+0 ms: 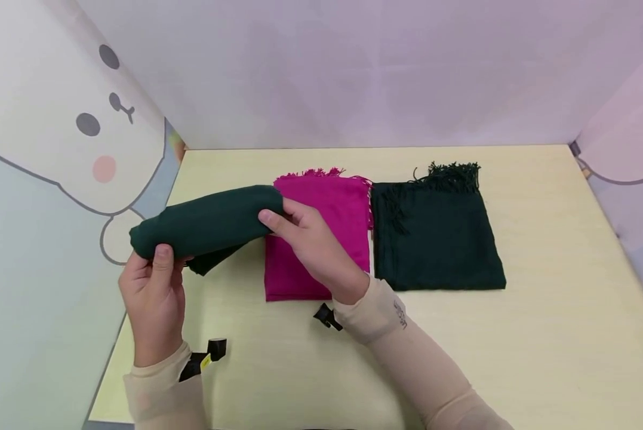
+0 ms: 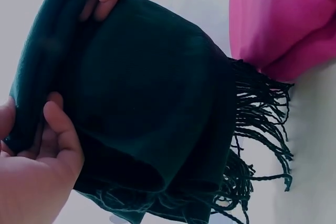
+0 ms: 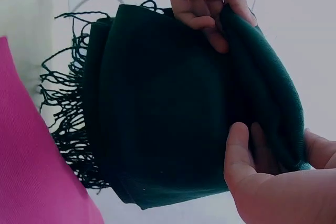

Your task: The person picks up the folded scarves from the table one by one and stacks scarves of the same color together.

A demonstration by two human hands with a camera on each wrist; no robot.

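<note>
Both hands hold a folded dark green scarf (image 1: pixel 214 221) up over the left part of the table. My left hand (image 1: pixel 157 298) grips its left end, thumb on the near face and fingers behind. At the right end my right hand (image 1: pixel 321 245) pinches the cloth the same way. In the left wrist view the scarf (image 2: pixel 147 87) hangs down in loose folds, with dark fringe (image 2: pixel 262 119) at its far edge. The right wrist view shows the scarf's upper edge (image 3: pixel 268 77) bunched between both hands.
A folded magenta scarf (image 1: pixel 321 239) lies mid-table, partly behind my right hand and wrist. Beside it on the right is another folded dark green scarf (image 1: pixel 439 239), fringe at its back edge. The pale table (image 1: pixel 541 334) meets a white wall (image 1: pixel 375 77) behind and a cartoon-printed panel (image 1: pixel 42 119) at left.
</note>
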